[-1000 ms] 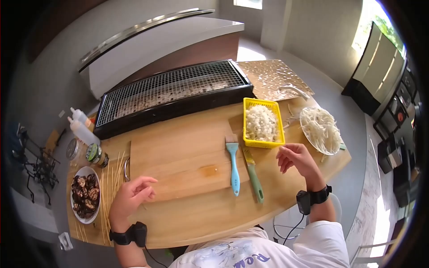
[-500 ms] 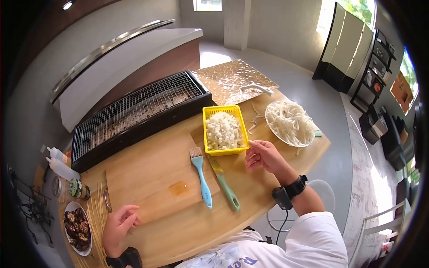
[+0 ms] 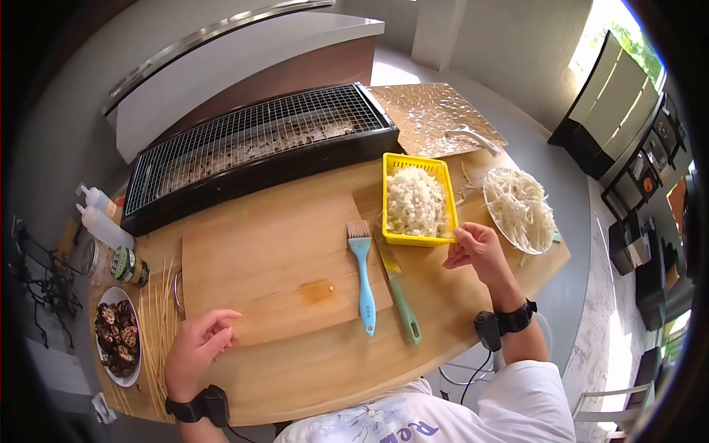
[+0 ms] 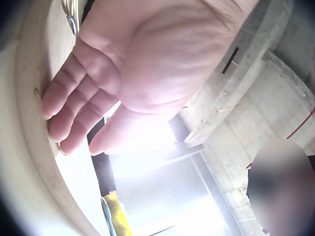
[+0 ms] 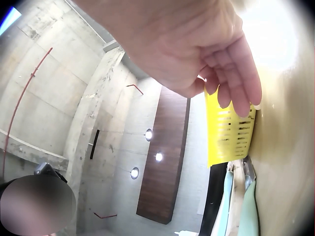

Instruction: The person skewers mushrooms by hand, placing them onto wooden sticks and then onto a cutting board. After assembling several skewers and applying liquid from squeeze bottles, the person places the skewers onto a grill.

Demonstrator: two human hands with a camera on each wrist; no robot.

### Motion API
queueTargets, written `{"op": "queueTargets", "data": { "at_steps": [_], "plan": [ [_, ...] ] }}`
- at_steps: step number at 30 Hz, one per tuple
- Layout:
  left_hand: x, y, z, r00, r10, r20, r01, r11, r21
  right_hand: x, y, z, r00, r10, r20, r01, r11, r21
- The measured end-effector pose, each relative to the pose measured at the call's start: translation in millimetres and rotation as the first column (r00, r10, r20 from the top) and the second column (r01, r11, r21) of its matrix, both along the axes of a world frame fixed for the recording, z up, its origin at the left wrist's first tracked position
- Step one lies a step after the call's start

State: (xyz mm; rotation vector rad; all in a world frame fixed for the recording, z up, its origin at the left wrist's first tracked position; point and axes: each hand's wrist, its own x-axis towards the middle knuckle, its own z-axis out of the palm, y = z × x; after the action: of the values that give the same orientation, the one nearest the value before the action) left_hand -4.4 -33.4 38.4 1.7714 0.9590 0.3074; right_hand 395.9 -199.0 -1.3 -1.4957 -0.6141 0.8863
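Observation:
My right hand [image 3: 480, 251] is at the near right corner of a yellow plastic basket [image 3: 419, 240], thumb and forefinger pinching its rim while the other fingers curl below. White chopped pieces [image 3: 416, 199] fill the basket. The right wrist view shows the slotted basket wall [image 5: 229, 130] just past the fingertips. At the near left corner of a wooden cutting board [image 3: 258, 258], my left hand [image 3: 198, 345] lies with relaxed fingers and holds nothing. On the board lies a blue basting brush [image 3: 362, 280]; a green-handled knife [image 3: 402, 306] is beside it.
A black grill [image 3: 258, 151] with a wire grate spans the back. At right stand a plate of white shreds [image 3: 521, 210] and a textured tray [image 3: 436, 111] with white tongs. Left are mushrooms in a bowl [image 3: 117, 336], skewers [image 3: 153, 317], a jar [image 3: 127, 266] and squeeze bottles [image 3: 105, 225].
My right hand has moved left and forward from beside the basket to its near corner and pinches the rim there. The left hand stays by the board. The head view has swung right and back.

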Motion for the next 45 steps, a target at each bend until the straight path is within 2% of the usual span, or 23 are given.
{"op": "queueTargets", "data": {
  "at_steps": [3,8,10,15,23,33,40,45],
  "plan": [
    [-1,1,0,1.0,0.0,-0.027,0.0,1.0,0.008,5,-10,-1,0.991,-0.09,0.095,0.093,0.995,-0.031],
    [-1,-1,-2,0.999,-0.001,-0.053,0.004,0.998,0.069,4,-22,-3,0.982,-0.14,0.131,0.141,0.99,-0.001],
    [2,-4,1,0.997,-0.018,-0.076,0.026,0.994,0.102,4,-24,-3,0.967,-0.207,0.15,0.209,0.978,0.006],
    [6,-7,8,0.988,-0.061,-0.142,0.091,0.972,0.217,10,-25,-4,0.952,-0.246,0.181,0.25,0.968,0.002],
    [7,-7,7,0.987,-0.078,-0.138,0.11,0.963,0.247,20,-30,-11,0.92,-0.32,0.228,0.319,0.947,0.043],
    [6,-9,6,0.992,-0.059,-0.111,0.084,0.97,0.23,25,-37,-11,0.901,-0.369,0.227,0.363,0.929,0.072],
    [7,-11,8,0.994,-0.033,-0.107,0.057,0.973,0.222,39,-42,-8,0.852,-0.378,0.363,0.397,0.918,0.025],
    [6,-10,10,0.988,-0.071,-0.134,0.1,0.97,0.223,53,-41,-3,0.79,-0.346,0.507,0.423,0.905,-0.041]
  ]
}}
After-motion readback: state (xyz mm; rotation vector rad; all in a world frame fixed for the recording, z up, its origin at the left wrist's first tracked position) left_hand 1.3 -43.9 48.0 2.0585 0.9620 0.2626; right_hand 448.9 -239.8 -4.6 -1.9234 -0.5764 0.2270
